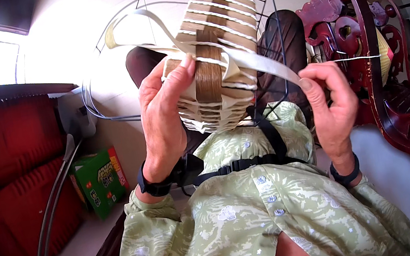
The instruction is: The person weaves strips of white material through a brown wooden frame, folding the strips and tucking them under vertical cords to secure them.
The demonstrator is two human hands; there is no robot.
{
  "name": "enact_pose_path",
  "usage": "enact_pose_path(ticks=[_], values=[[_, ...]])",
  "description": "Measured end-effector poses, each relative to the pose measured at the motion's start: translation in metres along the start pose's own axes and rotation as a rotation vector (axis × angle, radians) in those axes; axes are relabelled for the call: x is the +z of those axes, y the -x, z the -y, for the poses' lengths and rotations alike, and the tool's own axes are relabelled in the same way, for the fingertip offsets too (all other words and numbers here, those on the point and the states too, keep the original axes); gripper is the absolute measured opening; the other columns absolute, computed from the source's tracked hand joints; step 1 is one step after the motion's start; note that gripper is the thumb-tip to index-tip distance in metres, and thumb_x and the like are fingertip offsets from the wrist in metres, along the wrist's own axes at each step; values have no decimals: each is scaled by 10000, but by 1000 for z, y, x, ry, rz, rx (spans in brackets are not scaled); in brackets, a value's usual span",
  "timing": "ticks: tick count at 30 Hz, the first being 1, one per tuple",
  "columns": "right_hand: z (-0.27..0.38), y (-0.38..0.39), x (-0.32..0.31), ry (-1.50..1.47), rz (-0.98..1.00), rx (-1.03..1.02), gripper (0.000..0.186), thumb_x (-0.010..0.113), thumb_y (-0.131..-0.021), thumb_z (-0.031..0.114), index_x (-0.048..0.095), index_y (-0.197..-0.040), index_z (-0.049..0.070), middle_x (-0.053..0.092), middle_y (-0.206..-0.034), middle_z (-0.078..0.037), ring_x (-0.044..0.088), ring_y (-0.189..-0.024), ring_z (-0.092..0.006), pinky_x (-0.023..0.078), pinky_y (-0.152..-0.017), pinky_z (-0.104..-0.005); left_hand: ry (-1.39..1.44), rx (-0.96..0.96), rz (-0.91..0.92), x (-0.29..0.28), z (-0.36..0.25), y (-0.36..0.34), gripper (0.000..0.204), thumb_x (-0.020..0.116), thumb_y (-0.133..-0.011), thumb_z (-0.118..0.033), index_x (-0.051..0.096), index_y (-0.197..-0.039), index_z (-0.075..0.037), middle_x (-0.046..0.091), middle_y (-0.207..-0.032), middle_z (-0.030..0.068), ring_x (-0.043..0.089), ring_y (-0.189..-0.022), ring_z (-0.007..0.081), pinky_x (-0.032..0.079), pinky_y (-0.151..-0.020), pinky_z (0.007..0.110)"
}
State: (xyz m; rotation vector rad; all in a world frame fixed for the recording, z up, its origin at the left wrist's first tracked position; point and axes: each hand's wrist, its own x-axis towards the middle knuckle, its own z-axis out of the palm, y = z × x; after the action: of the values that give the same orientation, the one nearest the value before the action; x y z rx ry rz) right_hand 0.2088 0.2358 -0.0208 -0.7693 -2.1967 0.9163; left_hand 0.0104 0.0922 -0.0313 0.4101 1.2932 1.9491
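Two hands on job | left hand (162,116) wraps woven basket (214,56), fingers closed on it, long axis tilting up-right | right hand (332,101) pinches pale strip (265,63) lower right of basket

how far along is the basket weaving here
Mostly woven: the basket already has many tight rows of tan and white strips over its wire frame. In hand: the left hand steadies the basket while the right hand pinches a white strip running off it. Left: that loose strip, looping away behind, is not yet worked in.
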Motion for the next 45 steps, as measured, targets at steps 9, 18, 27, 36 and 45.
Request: enact_pose_path(ticks=[9,18,27,36,45], values=[[8,-20,17,72,-245,-244,312,728,-901,78,635,-1168,-53,644,-1124,-176,615,-1053,-318,483,-951,-414,151,169,-200,36,23,-31,241,604,-978,-123,670,-1163,16,704,-1122,68,630,-1068,143,454,-975,285],[-56,-100,55,-795,-159,181,341,627,-1022,322,672,-906,4,655,-879,-48,577,-880,-127,428,-879,-278,348,284,-258,74,46,-55,277,625,-999,-225,656,-1183,-21,698,-1109,41,643,-960,117,496,-886,289],[-68,-159,32,-754,-178,-165,276,642,-1002,223,583,-825,19,540,-795,-17,521,-819,-141,407,-829,-294,151,351,-25,96,58,-47,449,606,-1044,-324,529,-1380,-36,639,-1277,52,572,-1135,117,428,-1012,307],[-102,-197,34,-704,217,-240,244,675,-985,275,697,-951,35,644,-872,-12,502,-814,-98,384,-799,-253,-341,-257,542,39,5,47,410,659,-983,-102,584,-1347,70,625,-1336,197,548,-1302,252,380,-1128,376],[-86,-241,39,-609,600,-302,203,696,-976,226,719,-1019,28,691,-887,-8,618,-846,-98,500,-810,-263,-899,914,6,-5,-45,-43,277,637,-945,24,656,-1221,22,717,-1142,143,673,-1055,213,511,-926,313]])
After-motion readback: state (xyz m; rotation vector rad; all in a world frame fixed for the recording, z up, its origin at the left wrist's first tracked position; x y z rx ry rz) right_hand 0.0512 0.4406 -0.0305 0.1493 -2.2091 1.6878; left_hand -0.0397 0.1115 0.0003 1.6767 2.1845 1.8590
